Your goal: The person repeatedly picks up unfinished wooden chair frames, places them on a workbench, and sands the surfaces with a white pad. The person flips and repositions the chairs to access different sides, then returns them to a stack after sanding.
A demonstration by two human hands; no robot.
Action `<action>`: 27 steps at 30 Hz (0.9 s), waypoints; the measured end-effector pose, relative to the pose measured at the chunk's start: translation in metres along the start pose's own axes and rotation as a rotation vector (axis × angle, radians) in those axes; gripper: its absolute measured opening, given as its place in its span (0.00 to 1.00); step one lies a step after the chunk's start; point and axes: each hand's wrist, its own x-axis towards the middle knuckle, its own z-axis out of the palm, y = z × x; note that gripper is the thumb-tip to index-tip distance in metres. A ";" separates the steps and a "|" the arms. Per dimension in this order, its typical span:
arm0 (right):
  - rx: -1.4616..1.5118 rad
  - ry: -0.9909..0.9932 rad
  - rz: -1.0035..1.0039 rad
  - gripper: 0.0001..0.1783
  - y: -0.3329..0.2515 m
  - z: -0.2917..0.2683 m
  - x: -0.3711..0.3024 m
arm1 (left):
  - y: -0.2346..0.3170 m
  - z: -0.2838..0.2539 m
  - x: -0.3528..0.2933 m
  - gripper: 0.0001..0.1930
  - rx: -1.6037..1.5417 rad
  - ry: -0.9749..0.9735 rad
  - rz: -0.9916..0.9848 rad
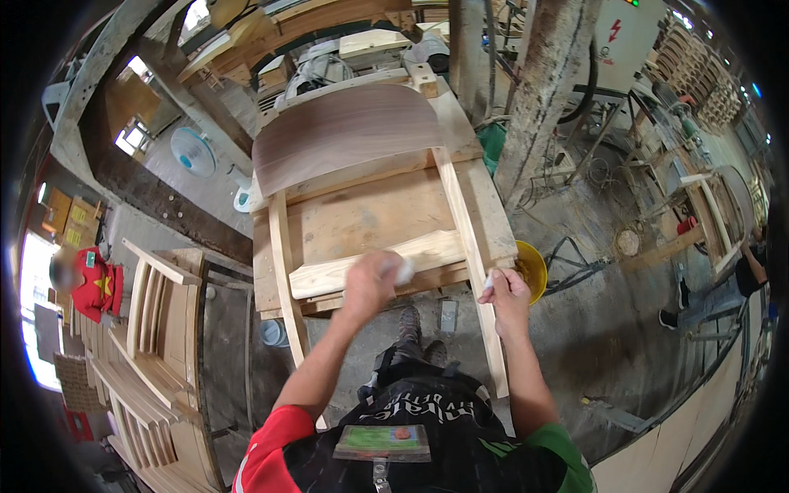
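A wooden chair-back frame lies on a wooden workbench (pixel 345 222), with its legs reaching toward me. Its curved dark brown panel (pixel 349 131) is at the far end, and a pale crossbar (pixel 431 249) joins the left leg (pixel 283 246) and the right leg (pixel 456 197). My left hand (pixel 370 287), slightly blurred, is closed around a white wad (pixel 403 271) that looks like cloth, over the crossbar. Beside the right leg, my right hand (pixel 509 300) is closed in a pinch, with a small white bit (pixel 489 284) showing at its fingertips; its kind is unclear.
A yellow bucket (pixel 531 271) stands right of the bench, a pale blue tub (pixel 274 333) left of it. Stacked wooden frames (pixel 156 345) fill the left side. A fan (pixel 193 152), a concrete post (pixel 546 99) and two other people (pixel 97 285) are around.
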 end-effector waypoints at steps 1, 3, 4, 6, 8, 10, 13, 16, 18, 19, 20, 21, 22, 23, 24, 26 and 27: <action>0.004 -0.001 0.011 0.11 -0.003 0.005 0.000 | -0.010 -0.003 0.018 0.09 -0.015 0.020 -0.110; 0.028 -0.050 0.027 0.11 -0.006 0.018 0.000 | -0.029 -0.009 0.032 0.13 0.166 0.047 -0.206; 0.046 -0.070 0.023 0.11 -0.006 0.028 -0.004 | -0.041 -0.012 0.033 0.14 0.363 0.056 -0.196; 0.081 -0.077 0.002 0.11 -0.006 0.044 -0.007 | -0.044 -0.005 0.044 0.16 0.457 0.051 -0.140; 0.093 -0.102 0.026 0.09 -0.007 0.048 -0.004 | -0.018 0.011 0.036 0.18 0.262 0.009 -0.065; 0.056 -0.111 0.054 0.08 -0.001 0.046 0.002 | 0.029 0.023 0.031 0.18 -0.363 -0.238 -0.129; 0.040 -0.131 -0.013 0.06 0.004 0.058 0.005 | 0.064 0.030 0.026 0.16 -0.302 -0.248 -0.005; 0.040 -0.059 -0.063 0.06 0.009 0.059 0.011 | 0.054 0.035 0.029 0.15 -0.265 -0.257 -0.035; 0.075 0.064 -0.047 0.06 0.008 0.037 0.020 | 0.028 0.035 0.019 0.12 -0.142 -0.139 -0.161; 0.077 0.097 -0.044 0.06 0.005 0.022 0.021 | 0.010 0.034 0.007 0.12 -0.196 -0.047 -0.190; 0.072 0.156 -0.047 0.06 0.000 0.005 0.021 | 0.007 0.031 0.004 0.12 -0.195 -0.080 -0.252; 0.040 0.161 -0.052 0.06 -0.005 -0.008 0.018 | 0.001 0.031 -0.003 0.13 -0.217 -0.135 -0.284; 0.003 0.183 -0.059 0.06 -0.008 -0.026 0.011 | 0.011 0.035 -0.001 0.13 -0.266 -0.177 -0.287; 0.014 0.178 -0.069 0.06 -0.005 -0.035 0.007 | 0.023 0.040 -0.002 0.13 -0.326 -0.218 -0.278; 0.010 0.175 -0.053 0.05 -0.003 -0.034 0.003 | 0.033 0.044 -0.002 0.13 -0.380 -0.246 -0.266; 0.064 0.072 -0.018 0.05 0.009 -0.019 -0.011 | 0.053 0.053 -0.013 0.15 -0.542 -0.317 -0.331; 0.041 0.047 0.011 0.04 0.012 -0.002 -0.018 | 0.057 0.058 -0.019 0.15 -0.605 -0.340 -0.341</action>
